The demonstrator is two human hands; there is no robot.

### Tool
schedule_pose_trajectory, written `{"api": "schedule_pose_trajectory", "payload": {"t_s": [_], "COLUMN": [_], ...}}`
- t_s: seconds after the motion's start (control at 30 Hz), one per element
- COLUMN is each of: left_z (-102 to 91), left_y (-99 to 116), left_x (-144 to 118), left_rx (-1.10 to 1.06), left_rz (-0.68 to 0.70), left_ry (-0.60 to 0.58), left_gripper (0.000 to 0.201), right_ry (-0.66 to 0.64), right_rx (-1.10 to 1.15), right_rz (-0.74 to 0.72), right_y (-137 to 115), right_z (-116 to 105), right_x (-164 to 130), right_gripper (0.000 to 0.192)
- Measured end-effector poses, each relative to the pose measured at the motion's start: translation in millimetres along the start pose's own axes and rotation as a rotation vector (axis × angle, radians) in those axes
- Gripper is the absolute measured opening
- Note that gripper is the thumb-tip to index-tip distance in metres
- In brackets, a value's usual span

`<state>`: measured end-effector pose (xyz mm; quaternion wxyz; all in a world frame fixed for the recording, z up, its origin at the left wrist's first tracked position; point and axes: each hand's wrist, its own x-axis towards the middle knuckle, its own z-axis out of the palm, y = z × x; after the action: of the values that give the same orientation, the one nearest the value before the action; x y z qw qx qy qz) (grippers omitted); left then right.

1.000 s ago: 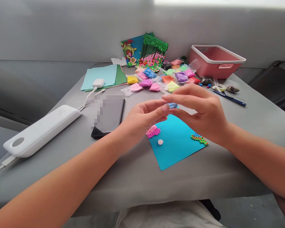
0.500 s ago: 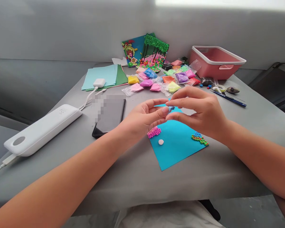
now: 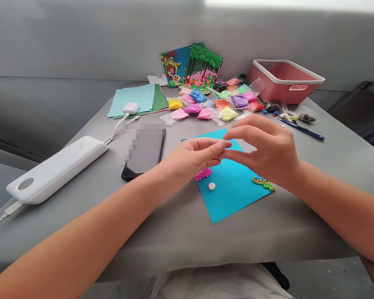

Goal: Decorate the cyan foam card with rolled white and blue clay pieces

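My left hand (image 3: 190, 160) and my right hand (image 3: 268, 151) meet fingertip to fingertip just above the far part of a turquoise card (image 3: 233, 195) on the grey table (image 3: 336, 166). The fingers pinch together on a small blue clay piece, which is hidden between them now. On the card lie a pink clay cluster (image 3: 203, 174) under my left hand, a small white clay ball (image 3: 211, 186), and a green and blue clay cluster (image 3: 262, 182) below my right wrist.
Several bags of coloured clay (image 3: 218, 104) lie behind the card, with finished clay pictures (image 3: 199, 68) and a pink basket (image 3: 302, 74) beyond. A phone (image 3: 143, 153), power bank (image 3: 56, 170), earbud case (image 3: 130, 108) and paper sheets (image 3: 134, 97) sit left. A blue pen (image 3: 302, 129) lies right.
Both hands have sunk a little toward the card with the fingertips closing together. The blue clay piece that showed between them is now covered.
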<state>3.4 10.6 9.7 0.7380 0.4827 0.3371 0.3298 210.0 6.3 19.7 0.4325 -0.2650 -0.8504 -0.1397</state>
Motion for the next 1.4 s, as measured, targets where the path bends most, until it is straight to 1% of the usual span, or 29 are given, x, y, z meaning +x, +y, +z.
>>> {"api": "schedule_pose_trajectory", "payload": {"t_s": [0.13,0.27,0.33,0.4,0.5,0.6,0.67,0.8,0.93,1.03,1.1,1.2,1.3,1.33,1.4], "left_z": [-2.8,-1.4,0.2,1.7,2.9,1.9,-0.1,-3.7,-2.7,-0.4,0.7,1.5,3.1,4.0,6.1], "left_y": [7.7,14.6,14.1,11.7,8.1,6.6,5.9,3.5,2.4,3.9,5.2,6.1,6.1,6.1,6.5], "left_x": [-2.8,-4.0,-3.9,-3.3,-2.2,-1.7,-1.8,-2.0,-1.7,-2.1,-2.3,-2.3,-2.2,-2.2,-2.2], "left_rx": [0.023,-0.025,-0.048,-0.056,-0.059,-0.045,0.0,0.076,0.094,0.109,0.111,0.105,0.054,0.017,-0.081], "left_rz": [0.017,0.074,0.068,0.062,0.094,0.107,0.076,0.032,0.071,0.094,0.109,0.118,0.126,0.128,0.119], "left_ry": [0.014,0.086,0.084,0.064,0.062,0.038,0.016,-0.012,-0.027,-0.026,0.0,0.078,0.145,0.159,0.166], "left_gripper": [0.034,0.041,0.049,0.052,0.043,0.041,0.037,0.031,0.025,0.023,0.024,0.025,0.026,0.026,0.027], "right_ry": [0.025,0.033,0.028,0.013,-0.016,-0.01,0.006,0.013,-0.027,-0.049,-0.04,-0.013,0.03,0.046,0.059], "right_rx": [-0.013,0.033,0.037,0.039,0.027,0.013,0.002,-0.012,0.043,0.075,0.081,0.086,0.082,0.075,0.058], "right_rz": [-0.021,-0.043,-0.038,-0.027,-0.021,-0.001,-0.002,-0.057,-0.065,-0.036,0.011,0.094,0.164,0.167,0.11], "right_y": [2.3,1.4,-0.7,-3.0,-5.1,-4.9,-3.8,-0.1,2.1,0.2,-2.1,-5.1,-5.3,-4.6,-2.4], "right_z": [-3.1,-4.2,-2.6,-0.7,0.9,0.5,-0.2,-2.3,-5.7,-8.5,-10.4,-13.3,-14.7,-14.5,-13.0], "right_x": [1.0,2.7,2.7,2.2,1.2,0.4,-0.1,-0.3,0.7,2.4,3.9,6.5,7.7,7.6,6.8], "right_gripper": [0.023,0.031,0.027,0.016,0.006,0.009,0.008,0.005,0.007,0.005,0.005,0.006,0.008,0.01,0.017]}}
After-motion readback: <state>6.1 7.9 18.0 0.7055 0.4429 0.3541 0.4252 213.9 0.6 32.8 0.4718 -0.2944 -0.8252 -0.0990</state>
